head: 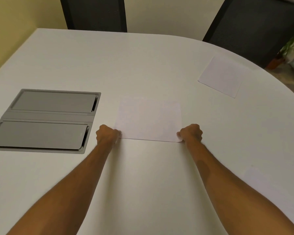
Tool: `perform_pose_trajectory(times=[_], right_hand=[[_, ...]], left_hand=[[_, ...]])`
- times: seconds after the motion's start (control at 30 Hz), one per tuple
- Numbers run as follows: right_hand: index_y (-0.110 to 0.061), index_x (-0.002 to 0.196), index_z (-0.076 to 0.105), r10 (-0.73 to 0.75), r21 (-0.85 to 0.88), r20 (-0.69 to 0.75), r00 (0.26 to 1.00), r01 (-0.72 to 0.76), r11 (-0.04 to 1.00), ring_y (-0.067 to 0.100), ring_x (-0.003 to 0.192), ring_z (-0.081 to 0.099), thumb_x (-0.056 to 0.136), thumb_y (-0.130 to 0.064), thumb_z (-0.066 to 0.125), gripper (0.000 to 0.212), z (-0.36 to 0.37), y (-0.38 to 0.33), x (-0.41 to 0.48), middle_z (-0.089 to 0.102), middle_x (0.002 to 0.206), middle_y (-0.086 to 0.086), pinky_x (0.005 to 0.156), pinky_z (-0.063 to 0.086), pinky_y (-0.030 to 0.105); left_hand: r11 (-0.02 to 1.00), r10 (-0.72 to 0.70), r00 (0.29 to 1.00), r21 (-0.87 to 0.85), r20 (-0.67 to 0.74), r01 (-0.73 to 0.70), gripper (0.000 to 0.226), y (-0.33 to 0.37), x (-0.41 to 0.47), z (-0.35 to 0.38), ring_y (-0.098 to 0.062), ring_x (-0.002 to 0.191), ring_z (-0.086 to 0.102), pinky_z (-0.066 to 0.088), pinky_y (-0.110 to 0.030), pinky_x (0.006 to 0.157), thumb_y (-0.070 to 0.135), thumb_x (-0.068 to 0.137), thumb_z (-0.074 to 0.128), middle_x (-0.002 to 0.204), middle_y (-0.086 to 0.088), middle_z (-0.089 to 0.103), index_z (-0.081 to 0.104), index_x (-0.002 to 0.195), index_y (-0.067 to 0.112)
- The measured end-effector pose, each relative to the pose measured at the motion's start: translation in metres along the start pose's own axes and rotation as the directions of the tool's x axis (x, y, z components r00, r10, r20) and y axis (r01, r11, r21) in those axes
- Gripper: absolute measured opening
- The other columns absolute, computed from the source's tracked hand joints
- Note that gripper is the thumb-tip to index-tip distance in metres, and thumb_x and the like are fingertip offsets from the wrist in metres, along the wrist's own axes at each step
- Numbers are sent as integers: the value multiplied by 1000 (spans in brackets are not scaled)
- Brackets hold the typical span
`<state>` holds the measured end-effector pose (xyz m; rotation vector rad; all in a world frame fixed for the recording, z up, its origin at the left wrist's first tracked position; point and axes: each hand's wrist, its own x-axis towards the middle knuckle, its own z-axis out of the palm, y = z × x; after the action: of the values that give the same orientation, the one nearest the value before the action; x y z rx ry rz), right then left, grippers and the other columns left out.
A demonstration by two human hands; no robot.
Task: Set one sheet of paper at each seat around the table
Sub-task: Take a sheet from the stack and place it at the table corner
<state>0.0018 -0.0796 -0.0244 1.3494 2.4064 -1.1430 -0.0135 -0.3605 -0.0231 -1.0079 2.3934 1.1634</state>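
1. Head view: the sheet [148,120] lies flat on the bench [143,65], just right of the grey cable hatch [44,120].
2. Left hand [107,134] and right hand [191,133] each pinch a near corner, which keeps the sheet square while it is positioned.
3. A second sheet [221,76] lies far right of the hatch, before the right-hand chair [251,21], apparently already set.
4. The chair [93,13] beyond the hatch likely takes the held sheet.

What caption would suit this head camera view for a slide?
Both hands, left and right, pinch a sheet's near corners on the white table; another sheet lies by the far-right chair.
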Motion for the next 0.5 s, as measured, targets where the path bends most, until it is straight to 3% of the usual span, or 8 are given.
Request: perform_pose_trajectory(times=[0.17,0.37,0.5], right_hand=[[-2,96,69,6,52,-9,1000,-6,999,32,79,64,81,-6,73,17,-5,4,0,72,100,16,73,55,33],[-3,99,70,-8,32,-25,1000,9,999,35,95,68,85,-8,72,16,-14,8,-7,71,105,15,83,54,38],[-1,98,71,-39,57,-27,999,41,998,35,93,69,84,-8,73,16,-19,12,-11,73,102,16,79,57,37]], left_hand=[[995,-27,998,-95,-53,22,22,-5,2,-3,-38,87,74,60,-40,77,2,76,77,94,-21,74,72,96,-3],[988,6,997,-155,-81,-19,9,-9,-1,-7,-31,76,70,56,-33,69,5,76,81,86,-16,75,74,82,2],[986,31,995,-162,-96,-47,8,-10,-8,-8,-30,70,70,64,-47,72,1,69,74,77,-10,74,72,70,9]])
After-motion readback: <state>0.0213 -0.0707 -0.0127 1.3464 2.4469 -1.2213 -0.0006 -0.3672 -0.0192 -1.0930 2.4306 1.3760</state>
